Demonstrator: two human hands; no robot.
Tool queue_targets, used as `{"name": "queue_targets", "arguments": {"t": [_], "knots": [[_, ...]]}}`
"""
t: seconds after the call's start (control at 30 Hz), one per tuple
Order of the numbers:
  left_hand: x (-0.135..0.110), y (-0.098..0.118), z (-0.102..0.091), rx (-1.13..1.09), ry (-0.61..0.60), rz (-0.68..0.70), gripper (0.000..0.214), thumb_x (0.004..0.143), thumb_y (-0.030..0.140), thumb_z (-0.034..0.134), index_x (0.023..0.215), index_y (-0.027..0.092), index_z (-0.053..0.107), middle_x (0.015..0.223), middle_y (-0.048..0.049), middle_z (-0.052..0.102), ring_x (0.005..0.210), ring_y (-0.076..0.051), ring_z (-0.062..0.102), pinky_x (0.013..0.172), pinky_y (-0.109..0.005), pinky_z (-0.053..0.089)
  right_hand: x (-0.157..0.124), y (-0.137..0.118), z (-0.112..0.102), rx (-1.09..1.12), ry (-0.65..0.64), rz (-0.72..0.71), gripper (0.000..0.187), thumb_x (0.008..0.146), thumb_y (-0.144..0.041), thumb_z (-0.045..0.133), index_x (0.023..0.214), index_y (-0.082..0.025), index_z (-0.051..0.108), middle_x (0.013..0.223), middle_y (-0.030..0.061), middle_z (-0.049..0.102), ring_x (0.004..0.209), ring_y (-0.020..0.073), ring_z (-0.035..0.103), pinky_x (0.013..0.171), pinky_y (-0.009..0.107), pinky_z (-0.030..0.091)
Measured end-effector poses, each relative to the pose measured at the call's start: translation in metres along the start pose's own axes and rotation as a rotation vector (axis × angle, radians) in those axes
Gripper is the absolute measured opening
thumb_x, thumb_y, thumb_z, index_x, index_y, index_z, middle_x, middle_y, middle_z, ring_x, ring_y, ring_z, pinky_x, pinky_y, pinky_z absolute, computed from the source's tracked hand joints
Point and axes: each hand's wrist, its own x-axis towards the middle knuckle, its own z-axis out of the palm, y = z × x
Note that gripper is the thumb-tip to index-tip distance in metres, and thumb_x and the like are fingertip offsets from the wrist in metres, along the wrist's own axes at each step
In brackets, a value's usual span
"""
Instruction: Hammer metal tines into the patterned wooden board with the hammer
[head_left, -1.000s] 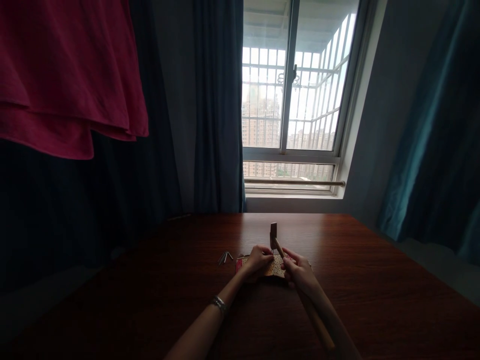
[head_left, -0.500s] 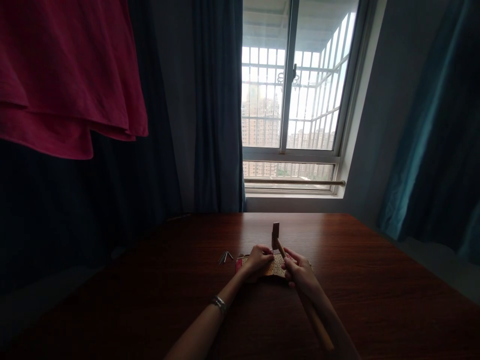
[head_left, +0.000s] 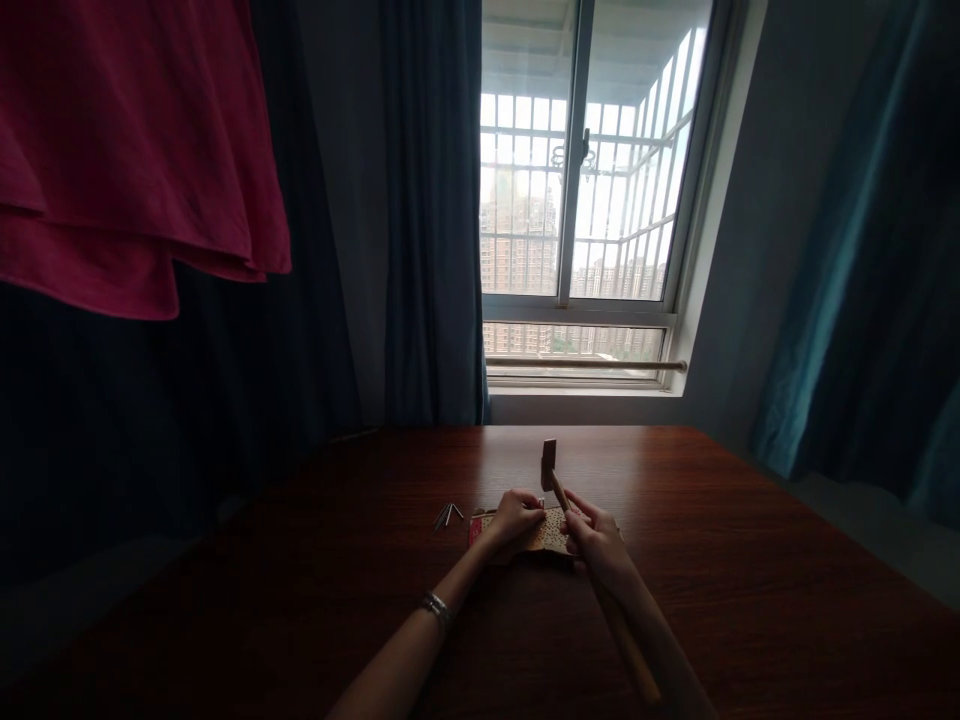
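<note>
My right hand (head_left: 600, 545) is wrapped round the wooden handle of a hammer (head_left: 549, 464), whose head is raised above my left hand. The handle's end runs back along my right forearm. My left hand (head_left: 517, 517) is closed in a pinch on a thin metal punch (head_left: 541, 502) standing upright; only its top shows above the fingers. Beneath both hands lies a tan piece (head_left: 553, 535) dotted with many small dark holes, with a red patch at its left end. A gap separates the hammer head from the punch.
Several thin metal rods (head_left: 448, 515) lie fanned out on the brown wooden table (head_left: 337, 600), left of the dotted piece. A pink cloth (head_left: 142, 160) hangs at upper left. Blue curtains (head_left: 431, 220) and a barred window (head_left: 577, 200) stand beyond the table.
The hammer head has risen slightly, opening a gap above the punch. My left hand keeps its pinch in the same spot. The whole view has shifted a little.
</note>
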Motion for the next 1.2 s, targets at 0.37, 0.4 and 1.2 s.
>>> {"name": "queue_targets", "arguments": {"t": [0.37, 0.4, 1.2], "knots": [[-0.002, 0.002, -0.001, 0.023, 0.002, 0.000, 0.026, 0.068, 0.034, 0.062, 0.074, 0.011, 0.070, 0.073, -0.0050, 0.069, 0.069, -0.016, 0.060, 0.063, -0.023, 0.042, 0.001, 0.006, -0.001, -0.046, 0.034, -0.031, 0.060, 0.072, -0.035, 0.061, 0.128, -0.017, 0.050, 0.063, -0.0011, 0.058, 0.039, 0.0061, 0.044, 0.030, 0.016, 0.034], [-0.002, 0.002, -0.001, 0.027, 0.005, 0.000, 0.025, 0.068, 0.034, 0.062, 0.074, 0.011, 0.070, 0.073, -0.0050, 0.069, 0.069, -0.016, 0.060, 0.063, -0.023, 0.042, 0.001, 0.007, -0.001, -0.045, 0.032, -0.031, 0.061, 0.071, -0.035, 0.061, 0.128, -0.017, 0.050, 0.063, -0.0010, 0.058, 0.039, 0.0060, 0.044, 0.030, 0.016, 0.033], [-0.002, 0.004, -0.001, 0.068, -0.013, -0.004, 0.024, 0.069, 0.034, 0.061, 0.075, 0.012, 0.070, 0.075, -0.0046, 0.069, 0.070, -0.016, 0.060, 0.064, -0.023, 0.042, 0.004, 0.011, -0.002, -0.045, 0.002, -0.009, 0.062, 0.071, -0.036, 0.062, 0.128, -0.014, 0.050, 0.061, -0.0017, 0.058, 0.038, 0.0063, 0.044, 0.030, 0.017, 0.033]]}}
